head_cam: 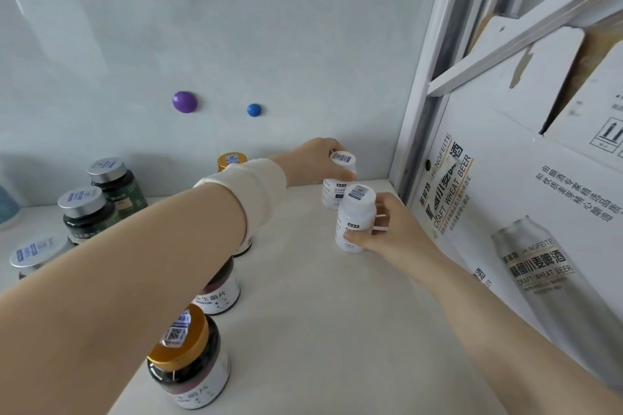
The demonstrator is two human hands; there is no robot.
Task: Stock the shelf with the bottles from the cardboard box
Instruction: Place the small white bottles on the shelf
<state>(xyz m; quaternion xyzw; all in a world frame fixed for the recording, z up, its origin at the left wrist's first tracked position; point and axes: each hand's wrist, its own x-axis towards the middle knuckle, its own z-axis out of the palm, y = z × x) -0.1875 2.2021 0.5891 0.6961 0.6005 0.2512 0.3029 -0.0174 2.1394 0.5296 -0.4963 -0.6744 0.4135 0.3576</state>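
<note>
Head view: the right grip [394, 229] wraps thumb and fingers round the front white bottle [355, 216], which is upright near the right edge of the white shelf [320, 313]. Just behind it, the left grip [317, 162] curls over the cap of the rear white bottle [332, 194], close to the back corner. Gold-lidded jars [188, 357] line up under the left forearm, with silver-lidded jars [84, 212] further left. Beyond the corner post stands the printed cardboard box [505, 178].
</note>
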